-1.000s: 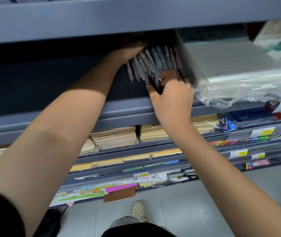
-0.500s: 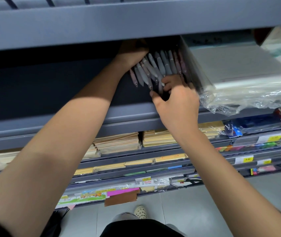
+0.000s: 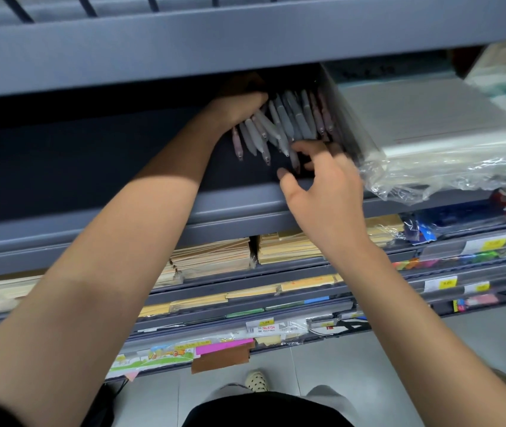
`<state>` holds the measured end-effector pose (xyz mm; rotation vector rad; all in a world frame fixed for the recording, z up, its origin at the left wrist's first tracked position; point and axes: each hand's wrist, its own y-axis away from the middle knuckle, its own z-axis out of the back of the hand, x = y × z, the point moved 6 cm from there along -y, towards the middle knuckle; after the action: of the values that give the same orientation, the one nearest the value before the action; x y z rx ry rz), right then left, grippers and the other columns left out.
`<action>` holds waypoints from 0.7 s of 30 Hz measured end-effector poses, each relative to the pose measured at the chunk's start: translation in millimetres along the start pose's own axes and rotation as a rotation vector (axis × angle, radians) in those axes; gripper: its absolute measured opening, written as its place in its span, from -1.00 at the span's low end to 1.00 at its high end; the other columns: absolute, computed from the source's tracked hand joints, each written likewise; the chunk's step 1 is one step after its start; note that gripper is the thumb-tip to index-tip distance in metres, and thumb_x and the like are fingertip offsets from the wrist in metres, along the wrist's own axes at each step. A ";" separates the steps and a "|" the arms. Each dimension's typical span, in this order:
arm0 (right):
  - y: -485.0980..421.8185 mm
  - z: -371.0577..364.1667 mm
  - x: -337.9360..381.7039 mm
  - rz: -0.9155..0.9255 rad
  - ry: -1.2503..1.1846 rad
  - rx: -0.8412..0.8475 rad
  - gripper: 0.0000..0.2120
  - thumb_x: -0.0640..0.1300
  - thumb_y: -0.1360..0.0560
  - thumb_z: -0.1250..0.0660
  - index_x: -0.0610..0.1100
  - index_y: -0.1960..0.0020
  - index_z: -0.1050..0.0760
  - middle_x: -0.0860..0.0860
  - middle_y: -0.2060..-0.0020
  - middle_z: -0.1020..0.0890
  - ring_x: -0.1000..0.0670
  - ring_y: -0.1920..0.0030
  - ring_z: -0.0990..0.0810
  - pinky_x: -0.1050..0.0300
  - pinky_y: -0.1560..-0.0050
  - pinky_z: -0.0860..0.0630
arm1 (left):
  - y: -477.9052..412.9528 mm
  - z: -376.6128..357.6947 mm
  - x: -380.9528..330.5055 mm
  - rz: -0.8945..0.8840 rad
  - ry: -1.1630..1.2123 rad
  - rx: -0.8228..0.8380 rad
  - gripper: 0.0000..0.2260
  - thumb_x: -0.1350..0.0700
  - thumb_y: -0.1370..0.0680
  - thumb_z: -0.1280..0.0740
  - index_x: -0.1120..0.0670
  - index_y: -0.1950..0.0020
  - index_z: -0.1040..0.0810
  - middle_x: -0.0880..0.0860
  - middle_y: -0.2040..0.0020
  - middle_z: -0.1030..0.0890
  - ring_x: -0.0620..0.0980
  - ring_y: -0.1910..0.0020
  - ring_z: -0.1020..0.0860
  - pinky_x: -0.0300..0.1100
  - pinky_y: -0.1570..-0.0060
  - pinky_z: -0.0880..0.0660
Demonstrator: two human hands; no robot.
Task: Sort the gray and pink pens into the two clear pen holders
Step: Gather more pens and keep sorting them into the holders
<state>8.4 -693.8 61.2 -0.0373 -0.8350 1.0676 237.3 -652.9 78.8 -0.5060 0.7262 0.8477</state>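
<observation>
**One pen out of the fan**

In the shelf (image 3: 239,204) recess at upper centre, the left hand (image 3: 239,103) gripped the fanned pens (image 3: 285,121). The right hand (image 3: 322,186), fingers loosely spread and empty, needed to pinch one tip, chosen by colour.

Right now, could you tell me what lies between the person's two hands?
A fanned bunch of gray and pink pens: the left hand holds their upper ends, and the right hand reaches toward their tips. The head view shows this.
</observation>
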 end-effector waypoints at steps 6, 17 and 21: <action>-2.5 -1.7 4.0 -0.004 0.010 -0.006 -0.76 0.08 -0.49 -0.39 -0.03 -0.07 -0.51 0.00 0.19 -0.46 -0.06 0.10 -0.36 0.05 0.05 -0.35 | 6.6 4.9 -1.9 -0.014 0.057 -0.044 -0.79 0.21 -0.47 -0.31 -0.10 0.25 -0.55 -0.10 0.21 -0.57 -0.27 0.28 -0.49 -0.49 0.42 -0.42; -2.6 -1.0 5.5 -0.048 0.078 -0.018 -0.75 0.03 -0.54 -0.32 -0.15 -0.05 -0.54 -0.12 0.07 -0.57 -0.18 -0.01 -0.50 -0.07 -0.08 -0.45 | 11.0 7.4 -3.4 -0.029 0.037 0.120 -0.69 0.24 -0.52 -0.27 -0.06 -0.19 -0.55 -0.02 -0.05 -0.61 -0.06 0.01 -0.60 -0.17 0.06 -0.62; 0.1 0.8 9.7 -0.005 0.094 -0.045 -0.73 0.05 -0.53 -0.33 -0.13 -0.07 -0.56 -0.12 0.08 -0.58 -0.20 0.00 -0.48 -0.06 -0.08 -0.41 | 11.7 11.7 -0.8 -0.076 0.058 0.154 -0.56 0.35 -0.52 -0.26 0.05 -0.36 -0.51 0.04 -0.28 -0.55 -0.08 -0.22 -0.50 -0.31 -0.20 -0.45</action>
<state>9.9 -686.4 67.4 -0.1221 -0.7736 1.0349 231.8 -638.9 85.6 -0.4196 0.8136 0.7024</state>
